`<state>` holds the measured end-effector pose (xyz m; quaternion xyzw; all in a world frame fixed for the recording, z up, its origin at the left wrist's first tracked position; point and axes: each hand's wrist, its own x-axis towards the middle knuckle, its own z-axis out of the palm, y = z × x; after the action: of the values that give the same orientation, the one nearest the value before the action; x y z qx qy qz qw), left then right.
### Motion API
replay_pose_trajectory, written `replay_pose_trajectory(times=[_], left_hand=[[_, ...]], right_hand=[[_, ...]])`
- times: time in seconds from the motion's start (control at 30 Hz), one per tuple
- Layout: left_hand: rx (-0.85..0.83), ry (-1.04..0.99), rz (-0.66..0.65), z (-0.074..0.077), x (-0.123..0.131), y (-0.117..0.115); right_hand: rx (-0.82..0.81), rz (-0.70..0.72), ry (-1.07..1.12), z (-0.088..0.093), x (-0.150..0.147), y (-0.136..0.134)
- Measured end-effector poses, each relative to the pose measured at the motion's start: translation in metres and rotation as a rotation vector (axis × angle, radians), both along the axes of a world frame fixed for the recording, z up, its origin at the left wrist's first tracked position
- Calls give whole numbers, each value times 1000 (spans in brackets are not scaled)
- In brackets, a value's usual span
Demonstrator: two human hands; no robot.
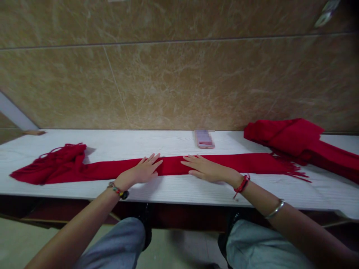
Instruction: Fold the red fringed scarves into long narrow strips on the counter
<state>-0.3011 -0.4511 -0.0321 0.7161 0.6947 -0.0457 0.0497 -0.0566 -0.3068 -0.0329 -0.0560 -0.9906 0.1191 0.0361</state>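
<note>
A red scarf [244, 163] lies in a long, narrow strip across the white table, its fringe spread at the right end. At its left end the cloth is bunched up, with more fringe on top. My left hand [143, 170] rests flat on the strip left of the middle, fingers spread. Flat on the same strip, a short gap to the right, is my right hand [206, 168], also with fingers apart. Neither hand grips the cloth. Parts of the strip are hidden beneath both palms.
Behind the strip a phone [205, 139] lies near the wall. More red fabric [286, 134] is heaped at the right and trails off the view's edge. The white table [174, 190] is narrow and backs onto a brown tiled wall [179, 82]. A small brown piece [34, 132] sits at the far left.
</note>
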Motion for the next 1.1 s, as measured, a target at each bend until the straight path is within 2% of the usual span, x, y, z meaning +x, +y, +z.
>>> replay_pose_trajectory(times=[0.13, 0.27, 0.4, 0.5, 0.7, 0.83, 0.97, 1.1], left_hand=[[86, -26, -46, 12, 49, 30], [113, -71, -31, 0, 81, 50], [58, -79, -31, -18, 79, 54], [22, -74, -36, -21, 72, 54], [-85, -52, 3, -9, 72, 55], [-179, 1, 44, 5, 84, 61], [-42, 28, -4, 12, 111, 75], [45, -31, -120, 0, 132, 90]], right_hand=[[130, -239, 144, -7, 1, 15], [166, -324, 78, -23, 7, 19], [194, -307, 18, -32, 26, 27], [221, -358, -11, -36, 50, 43], [413, -465, -95, -44, 104, 73], [530, -514, -43, -38, 116, 76], [563, -586, -27, -32, 117, 80], [502, -681, -87, -36, 131, 92]])
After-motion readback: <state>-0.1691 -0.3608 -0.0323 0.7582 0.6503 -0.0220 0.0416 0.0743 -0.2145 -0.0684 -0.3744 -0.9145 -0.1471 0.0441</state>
